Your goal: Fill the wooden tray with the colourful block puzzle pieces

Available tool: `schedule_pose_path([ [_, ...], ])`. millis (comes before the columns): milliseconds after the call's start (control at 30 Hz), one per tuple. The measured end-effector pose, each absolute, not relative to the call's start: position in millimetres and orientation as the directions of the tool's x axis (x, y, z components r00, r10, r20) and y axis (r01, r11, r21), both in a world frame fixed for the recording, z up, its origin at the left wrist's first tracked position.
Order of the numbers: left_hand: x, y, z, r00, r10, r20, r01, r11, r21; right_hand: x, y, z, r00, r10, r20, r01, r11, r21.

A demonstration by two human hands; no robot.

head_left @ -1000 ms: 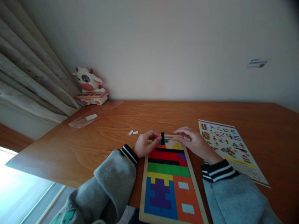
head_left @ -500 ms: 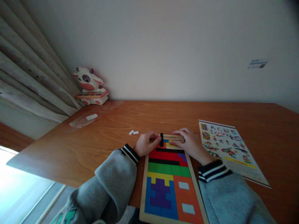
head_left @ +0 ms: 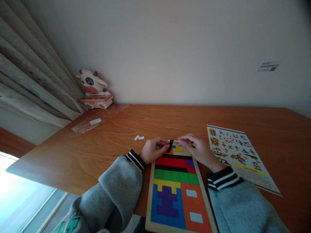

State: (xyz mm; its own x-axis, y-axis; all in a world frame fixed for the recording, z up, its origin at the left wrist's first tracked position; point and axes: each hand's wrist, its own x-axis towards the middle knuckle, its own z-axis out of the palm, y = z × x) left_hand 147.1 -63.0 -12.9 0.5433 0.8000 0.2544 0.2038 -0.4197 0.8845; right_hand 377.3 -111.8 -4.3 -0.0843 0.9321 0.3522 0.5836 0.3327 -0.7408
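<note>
A wooden-framed puzzle board (head_left: 167, 174) lies on the table, filled with red, green, yellow, blue, purple, orange and black pieces. My left hand (head_left: 153, 150) pinches a thin black piece (head_left: 170, 146) over the board's far left corner; the piece is tilted. Facing it at the far right corner, my right hand (head_left: 197, 149) has its fingers bent together near the frame; whatever they hold, if anything, is too small to make out. White squares (head_left: 191, 193) show among the orange pieces.
Two small white pieces (head_left: 139, 138) lie left of the board. A printed pattern sheet (head_left: 239, 152) is on the right. At the back left are a toy cow (head_left: 93, 89) and clear plastic with a white label (head_left: 95, 121).
The black piece has tipped from upright to slanting right at its top. My right hand's fingers have drawn together and moved off the inside of the board towards its far edge.
</note>
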Motion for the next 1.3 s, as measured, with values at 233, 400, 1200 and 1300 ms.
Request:
schedule_pose_path([
  [233, 151, -67, -13, 0.586, 0.766, 0.264, -0.057, -0.286, 0.957, 361, -119, 2, -0.232, 0.931, 0.28, 0.552, 0.363, -0.75],
  [400, 150, -68, -9, 0.575, 0.756, 0.314, 0.044, -0.412, 0.91, 375, -119, 6, -0.163, 0.975, 0.152, 0.53, 0.217, -0.82],
  [1200, 143, -67, 3, 0.888, 0.202, 0.414, 0.088, -0.956, 0.279, 415, -116, -6, -0.012, 0.977, 0.214, 0.708, 0.159, -0.688],
  [1300, 144, -68, 6, 0.891, 0.201, 0.408, 0.089, -0.957, 0.276, 427, -113, -10, 0.052, 0.963, 0.263, 0.781, 0.125, -0.612],
])
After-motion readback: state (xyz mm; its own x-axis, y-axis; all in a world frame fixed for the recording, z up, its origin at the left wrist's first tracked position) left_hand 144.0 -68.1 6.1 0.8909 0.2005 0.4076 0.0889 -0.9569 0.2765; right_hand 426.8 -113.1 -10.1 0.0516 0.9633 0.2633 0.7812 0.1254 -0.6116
